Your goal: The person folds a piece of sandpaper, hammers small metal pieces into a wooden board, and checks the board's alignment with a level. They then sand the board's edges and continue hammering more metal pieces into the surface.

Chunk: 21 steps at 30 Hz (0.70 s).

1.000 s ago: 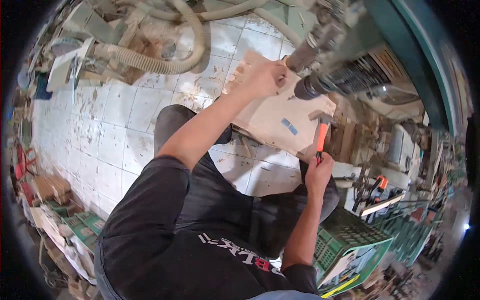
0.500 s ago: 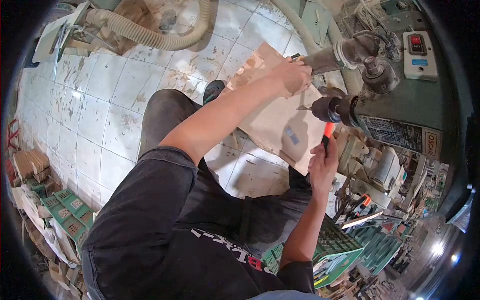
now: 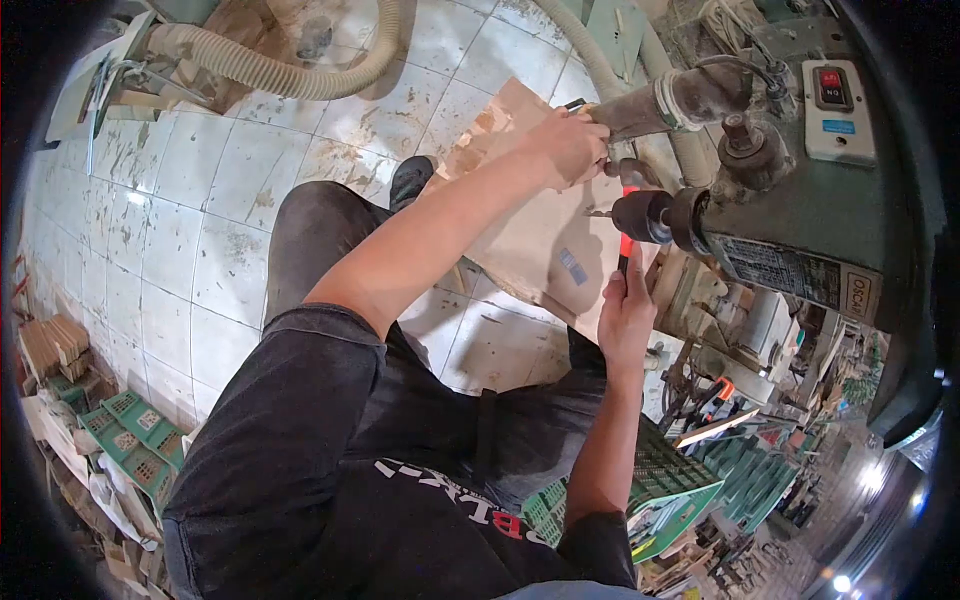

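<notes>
Several green crates [image 3: 125, 435] are stacked at the near left, beside the tiled floor [image 3: 200, 230]. A ribbed hose [image 3: 290, 75] is laid across the floor at the far left. A black shoe [image 3: 410, 180] is seen on the floor, just left of a cardboard sheet [image 3: 530, 235] which is leaned under the machine. The left hand [image 3: 568, 148] is closed with curled fingers on a dusty lever [image 3: 650, 105] of the green drill machine [image 3: 800, 230], over the far edge of the cardboard. An orange-handled tool [image 3: 624, 248] is gripped by the right hand [image 3: 625, 315], fingers wrapped around its lower handle; its upper end is hidden behind the dark chuck [image 3: 645, 215], just beside it. A white switch box [image 3: 838, 110] is mounted on the machine at the far right.
</notes>
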Available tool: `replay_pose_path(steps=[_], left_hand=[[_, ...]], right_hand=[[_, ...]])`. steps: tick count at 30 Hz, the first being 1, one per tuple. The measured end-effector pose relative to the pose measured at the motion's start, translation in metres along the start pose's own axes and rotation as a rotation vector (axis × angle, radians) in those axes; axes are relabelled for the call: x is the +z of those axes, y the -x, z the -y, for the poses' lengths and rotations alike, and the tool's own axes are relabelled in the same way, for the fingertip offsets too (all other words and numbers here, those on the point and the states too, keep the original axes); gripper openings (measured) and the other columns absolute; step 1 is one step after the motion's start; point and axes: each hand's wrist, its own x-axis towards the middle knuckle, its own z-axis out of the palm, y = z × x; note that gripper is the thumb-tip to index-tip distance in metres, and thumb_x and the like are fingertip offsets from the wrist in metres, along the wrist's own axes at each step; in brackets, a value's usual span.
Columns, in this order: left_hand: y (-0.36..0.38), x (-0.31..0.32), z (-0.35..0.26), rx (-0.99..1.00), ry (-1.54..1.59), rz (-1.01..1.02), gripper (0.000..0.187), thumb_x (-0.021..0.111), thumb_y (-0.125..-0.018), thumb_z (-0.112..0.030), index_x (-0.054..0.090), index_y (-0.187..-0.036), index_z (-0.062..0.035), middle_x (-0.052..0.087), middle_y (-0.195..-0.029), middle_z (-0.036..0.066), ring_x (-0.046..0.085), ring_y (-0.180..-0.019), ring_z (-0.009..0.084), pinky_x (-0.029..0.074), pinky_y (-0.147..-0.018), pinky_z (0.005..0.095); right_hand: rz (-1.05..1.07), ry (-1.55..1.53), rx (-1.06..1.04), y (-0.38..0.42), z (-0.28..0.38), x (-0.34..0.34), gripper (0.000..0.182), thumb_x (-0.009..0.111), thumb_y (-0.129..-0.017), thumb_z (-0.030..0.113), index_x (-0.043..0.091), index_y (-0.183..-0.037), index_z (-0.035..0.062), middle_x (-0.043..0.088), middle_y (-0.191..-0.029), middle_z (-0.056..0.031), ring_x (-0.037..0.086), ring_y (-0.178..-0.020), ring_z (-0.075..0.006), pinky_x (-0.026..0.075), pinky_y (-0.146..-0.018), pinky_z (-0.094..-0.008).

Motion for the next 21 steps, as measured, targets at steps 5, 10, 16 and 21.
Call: replay_pose_path(steps=[5, 10, 16, 21], left_hand=[[0.0, 0.0, 0.001, -0.006, 0.014, -0.043, 0.011, 0.067, -0.09, -0.026, 0.073, -0.089, -0.0166, 0.062, -0.102, 0.0, 0.061, -0.106, 0.0223, 0.046, -0.087, 0.0443], [-0.001, 0.007, 0.014, 0.054, 0.1, -0.042, 0.012, 0.071, -0.087, -0.024, 0.071, -0.086, -0.0122, 0.063, -0.1, 0.003, 0.061, -0.103, 0.0255, 0.047, -0.088, 0.0442], [0.02, 0.004, 0.011, 0.16, 0.098, -0.183, 0.014, 0.074, -0.082, -0.02, 0.068, -0.078, -0.0081, 0.063, -0.096, 0.006, 0.06, -0.099, 0.0278, 0.048, -0.09, 0.0408], [0.02, 0.008, 0.012, 0.154, 0.078, -0.222, 0.016, 0.073, -0.081, -0.019, 0.066, -0.073, -0.0072, 0.063, -0.093, 0.006, 0.059, -0.098, 0.0286, 0.048, -0.09, 0.0405]], right_hand=[[-0.025, -0.047, 0.092, 0.002, 0.013, 0.001, 0.048, 0.052, -0.102, 0.013, 0.049, -0.149, 0.0013, 0.066, -0.083, -0.0276, 0.065, -0.068, -0.0376, 0.051, -0.064, -0.0442], [0.03, -0.03, 0.087, -0.003, 0.014, -0.004, 0.049, 0.052, -0.102, 0.012, 0.047, -0.15, 0.0017, 0.066, -0.083, -0.0271, 0.064, -0.064, -0.0366, 0.05, -0.062, -0.0416], [0.013, -0.029, 0.034, -0.009, 0.006, -0.005, 0.049, 0.052, -0.103, 0.011, 0.047, -0.15, 0.0039, 0.064, -0.078, -0.0227, 0.062, -0.061, -0.0282, 0.049, -0.061, -0.0377], [0.006, -0.076, 0.115, -0.008, 0.015, -0.006, 0.047, 0.054, -0.102, 0.011, 0.05, -0.148, 0.0065, 0.068, -0.088, -0.0284, 0.067, -0.071, -0.0423, 0.052, -0.064, -0.0423]])
